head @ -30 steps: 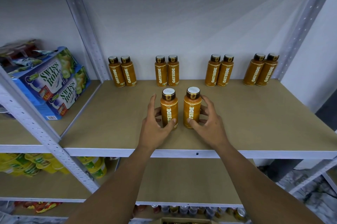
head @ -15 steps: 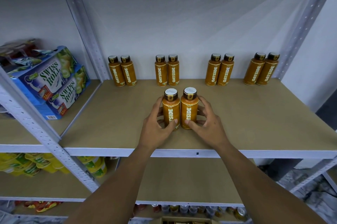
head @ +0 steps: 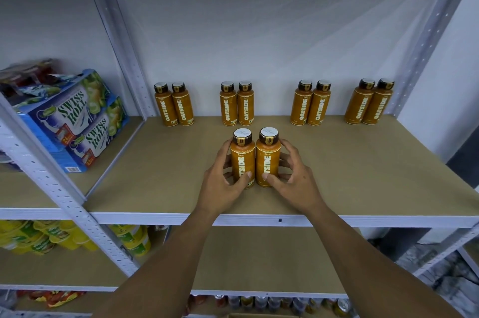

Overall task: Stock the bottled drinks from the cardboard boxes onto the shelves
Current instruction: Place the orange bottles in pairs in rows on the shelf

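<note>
Holds the left bottle (head: pixel 242 159) in the left hand (head: pixel 223 184) and the right bottle (head: pixel 268 159) in the right hand (head: pixel 294 183), fingers curled and spread round the sides, thumbs pressed on the labels. Touching each other, mid-shelf (head: pixel 363 175), just before the back row (head: pixel 237 107). Upright, long axes vertical, caps up, lettering running bottom to top.

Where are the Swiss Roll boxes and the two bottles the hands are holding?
Swiss Roll boxes (head: pixel 74 110): head view, on the upper box's printed front.
left held bottle (head: pixel 242 162): head view, on its orange label.
right held bottle (head: pixel 268 159): head view, on its orange label.
</note>
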Demonstrator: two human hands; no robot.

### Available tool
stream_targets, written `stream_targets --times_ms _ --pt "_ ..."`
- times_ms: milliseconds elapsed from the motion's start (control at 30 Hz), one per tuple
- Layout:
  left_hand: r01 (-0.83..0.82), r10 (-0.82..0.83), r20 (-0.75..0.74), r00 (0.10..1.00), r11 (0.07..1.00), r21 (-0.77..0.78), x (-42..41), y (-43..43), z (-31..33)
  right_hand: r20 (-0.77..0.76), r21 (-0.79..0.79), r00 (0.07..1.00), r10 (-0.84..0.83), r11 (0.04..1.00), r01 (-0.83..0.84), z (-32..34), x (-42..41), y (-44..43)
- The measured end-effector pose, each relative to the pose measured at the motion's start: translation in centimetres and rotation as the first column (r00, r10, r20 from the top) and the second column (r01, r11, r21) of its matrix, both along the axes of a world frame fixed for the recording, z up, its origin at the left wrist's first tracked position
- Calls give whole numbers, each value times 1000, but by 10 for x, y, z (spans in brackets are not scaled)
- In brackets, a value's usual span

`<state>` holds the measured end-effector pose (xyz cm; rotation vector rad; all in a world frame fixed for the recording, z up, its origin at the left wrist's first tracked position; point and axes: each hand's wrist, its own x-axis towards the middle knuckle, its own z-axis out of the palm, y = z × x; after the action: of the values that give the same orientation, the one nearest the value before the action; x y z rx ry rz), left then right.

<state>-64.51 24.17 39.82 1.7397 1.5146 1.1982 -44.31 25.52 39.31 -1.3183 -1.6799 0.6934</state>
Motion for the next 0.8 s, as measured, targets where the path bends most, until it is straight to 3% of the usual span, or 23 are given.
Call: stream_targets --times_ms 500,800 --pt "26 -25 47 999 1000 -12 -2 -1 2 -13 18 1000 -12 1000 12 7 0 -2" --pt "120 -118 -64 991 992 29 -24 13 50 106 66 994 38 997 -45 52 15 11"
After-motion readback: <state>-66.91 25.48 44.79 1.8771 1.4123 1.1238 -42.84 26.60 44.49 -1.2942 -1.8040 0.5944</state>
